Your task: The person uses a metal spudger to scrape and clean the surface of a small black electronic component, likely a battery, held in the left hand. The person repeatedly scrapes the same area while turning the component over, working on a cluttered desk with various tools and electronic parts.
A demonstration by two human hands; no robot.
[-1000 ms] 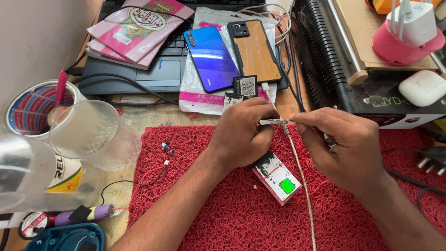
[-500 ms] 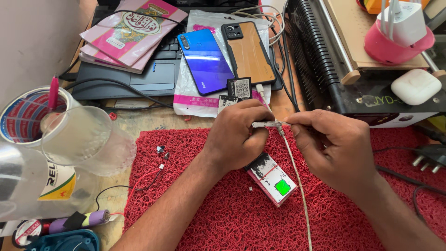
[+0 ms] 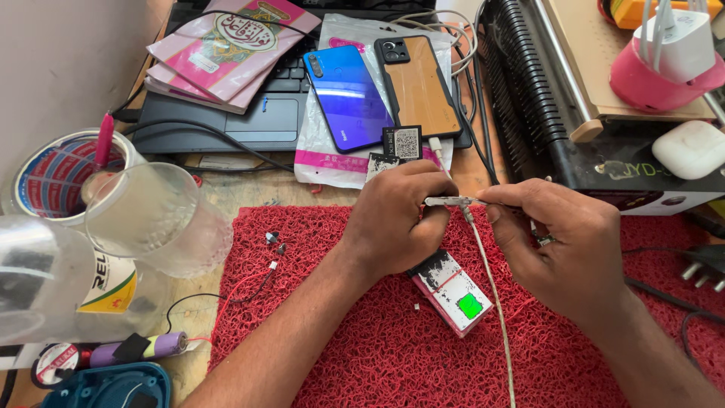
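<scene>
Centre frame: my left hand (image 3: 396, 219) and right hand (image 3: 563, 242) pinch the cable plug (image 3: 447, 202), raised above red mat (image 3: 362, 355) for close view.

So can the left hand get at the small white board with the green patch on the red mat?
Probably yes. The board lies just under the left hand with nothing over it, though that hand and the right hand both pinch the cable connector.
</scene>
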